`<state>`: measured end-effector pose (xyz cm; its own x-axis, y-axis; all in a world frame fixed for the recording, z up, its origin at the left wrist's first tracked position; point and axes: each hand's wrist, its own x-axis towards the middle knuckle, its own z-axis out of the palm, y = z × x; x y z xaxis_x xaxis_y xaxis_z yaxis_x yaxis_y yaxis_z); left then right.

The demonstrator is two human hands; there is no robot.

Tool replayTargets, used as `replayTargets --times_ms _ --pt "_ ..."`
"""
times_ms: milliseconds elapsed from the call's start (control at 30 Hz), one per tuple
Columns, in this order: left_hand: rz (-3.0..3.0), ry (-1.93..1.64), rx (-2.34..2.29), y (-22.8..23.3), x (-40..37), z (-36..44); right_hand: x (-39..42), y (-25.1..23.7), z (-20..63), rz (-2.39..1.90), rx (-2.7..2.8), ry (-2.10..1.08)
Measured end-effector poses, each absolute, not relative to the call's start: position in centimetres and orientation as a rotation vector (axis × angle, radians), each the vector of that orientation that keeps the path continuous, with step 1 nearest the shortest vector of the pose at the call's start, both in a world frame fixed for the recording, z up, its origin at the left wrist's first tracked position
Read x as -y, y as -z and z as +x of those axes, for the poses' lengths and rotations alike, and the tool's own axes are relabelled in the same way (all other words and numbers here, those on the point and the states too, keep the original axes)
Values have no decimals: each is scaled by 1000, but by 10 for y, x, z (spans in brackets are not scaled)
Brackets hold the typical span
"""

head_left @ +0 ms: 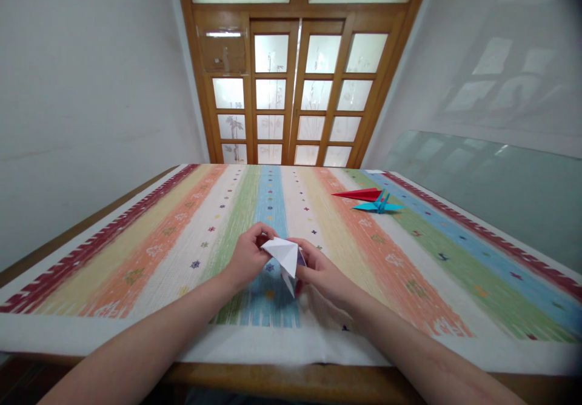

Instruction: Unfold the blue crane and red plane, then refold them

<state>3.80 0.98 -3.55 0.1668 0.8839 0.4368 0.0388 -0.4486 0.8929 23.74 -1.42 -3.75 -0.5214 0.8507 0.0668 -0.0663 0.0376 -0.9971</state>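
A folded piece of white origami paper (284,254) is held up between my two hands above the blue stripe of the tablecloth. It has pointed flaps, one hanging downward, and a purple face shows near its right side. My left hand (251,252) pinches its left corner with curled fingers. On the other side my right hand (313,264) grips its right edge, with some fingers hidden behind the paper.
A blue paper crane (378,206) and a red paper plane (359,194) lie together at the back right of the striped tablecloth (173,253). A glass panel (491,174) leans by the right wall. Wooden doors (295,90) stand behind the table.
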Motion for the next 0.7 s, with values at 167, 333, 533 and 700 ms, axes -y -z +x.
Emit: replayTargets --times_ms 167,333,533,700 --pt "2024 -1292 -996 26 0 34 10 35 242 -950 1519 -1397" --pt "2337 -1235 -951 25 1 28 -1 43 251 -970 1550 -1156" --pt "2463 -1172 -914 25 2 26 -1 45 254 -947 1616 -939" --pt "2508 -1138 -869 21 5 26 1 42 256 -914 1628 -902"
